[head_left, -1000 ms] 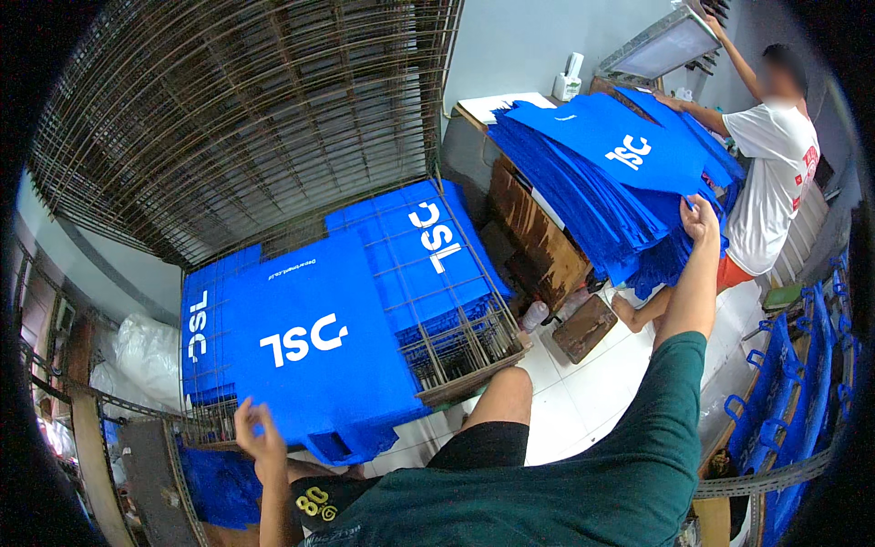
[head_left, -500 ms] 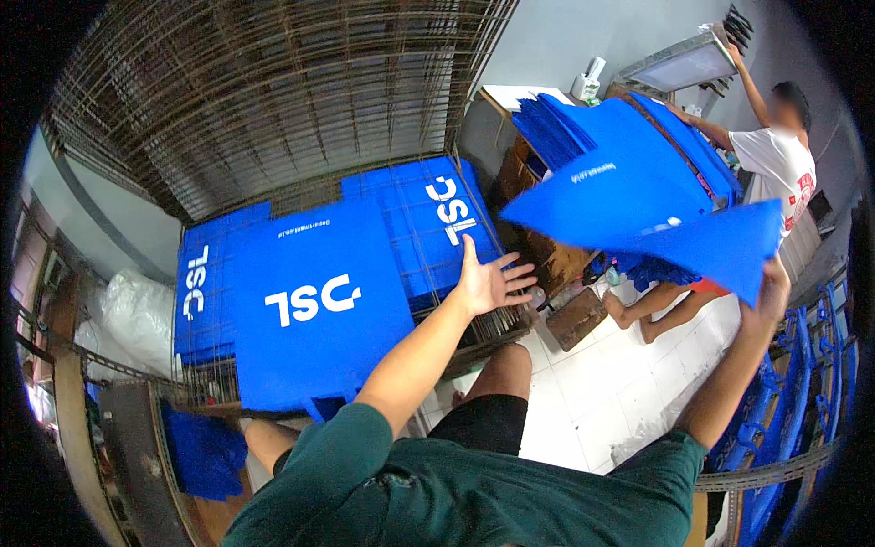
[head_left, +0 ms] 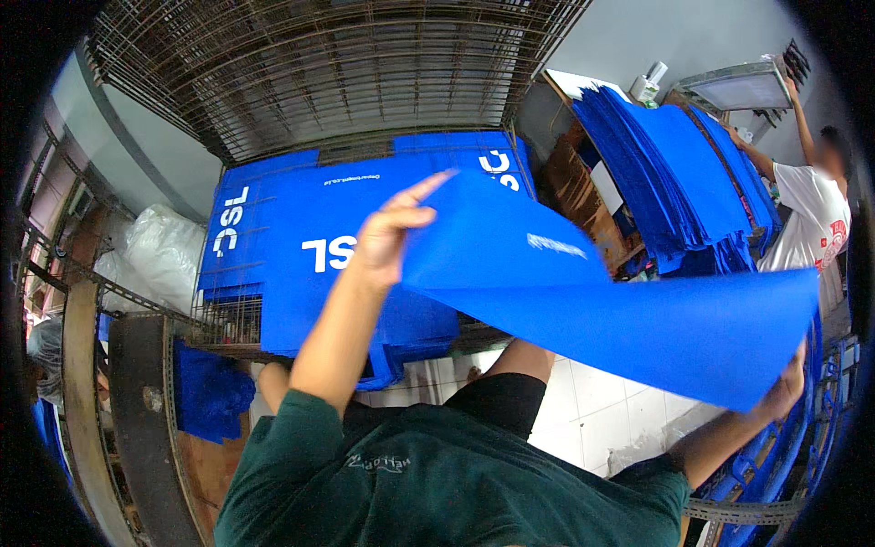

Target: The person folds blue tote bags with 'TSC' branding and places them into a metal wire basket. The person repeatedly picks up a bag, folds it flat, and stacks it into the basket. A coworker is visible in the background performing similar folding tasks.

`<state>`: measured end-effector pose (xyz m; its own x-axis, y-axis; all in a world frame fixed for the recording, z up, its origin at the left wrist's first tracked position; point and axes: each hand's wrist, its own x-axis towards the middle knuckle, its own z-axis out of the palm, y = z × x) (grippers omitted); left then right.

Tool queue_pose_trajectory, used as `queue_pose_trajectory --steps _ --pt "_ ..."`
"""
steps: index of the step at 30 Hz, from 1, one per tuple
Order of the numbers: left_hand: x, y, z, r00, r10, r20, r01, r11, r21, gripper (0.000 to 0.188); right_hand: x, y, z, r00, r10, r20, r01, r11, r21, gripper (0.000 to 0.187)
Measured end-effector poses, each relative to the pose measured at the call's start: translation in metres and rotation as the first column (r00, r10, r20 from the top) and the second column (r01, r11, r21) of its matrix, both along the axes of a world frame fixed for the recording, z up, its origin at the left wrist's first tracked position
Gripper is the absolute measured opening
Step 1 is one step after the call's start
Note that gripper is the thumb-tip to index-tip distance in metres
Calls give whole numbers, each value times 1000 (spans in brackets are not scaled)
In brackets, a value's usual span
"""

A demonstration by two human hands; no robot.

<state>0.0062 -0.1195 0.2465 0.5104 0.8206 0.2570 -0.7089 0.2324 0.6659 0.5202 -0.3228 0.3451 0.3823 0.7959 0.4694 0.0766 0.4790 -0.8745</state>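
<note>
A loose blue fabric sheet [head_left: 629,319], bowed along its length with small pale print on it, stretches in the air between my two hands. My left hand [head_left: 394,228] is closed at its left edge, fingertips near the upper corner. My right hand [head_left: 786,387] grips the lower right corner, its fingers partly behind the fabric. Under my left hand, blue fabric pieces with white lettering [head_left: 296,219] lie on a wire rack [head_left: 228,324]; the hanging sheet and my left arm cover part of them.
Raised wire racks [head_left: 337,82] lean over the far side. At right, a pile of blue sheets [head_left: 656,182] rests on a table beside a person in a white shirt [head_left: 811,214], who holds up a framed screen [head_left: 743,88]. Clear plastic bags [head_left: 159,246] sit at left.
My left hand has gone from spread to closed at the sheet's left edge. The sheet has swung left and nearer, over the rack. My view has shifted, and my right hand is lower.
</note>
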Motion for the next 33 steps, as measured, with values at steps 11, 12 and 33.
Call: queue_pose_trajectory --steps 11,12,33 --pt "-81 13 133 762 608 -223 -576 794 197 46 -100 281 -34 729 583 -358 -639 768 -50 68" --pt "-80 14 137 731 638 -241 -603 770 210 46 -97 307 -41 673 633 -383 -697 715 -41 68" --pt "-24 70 -230 57 518 -854 -700 631 336 64 -56 416 -358 955 170 244 73 660 -748 67"
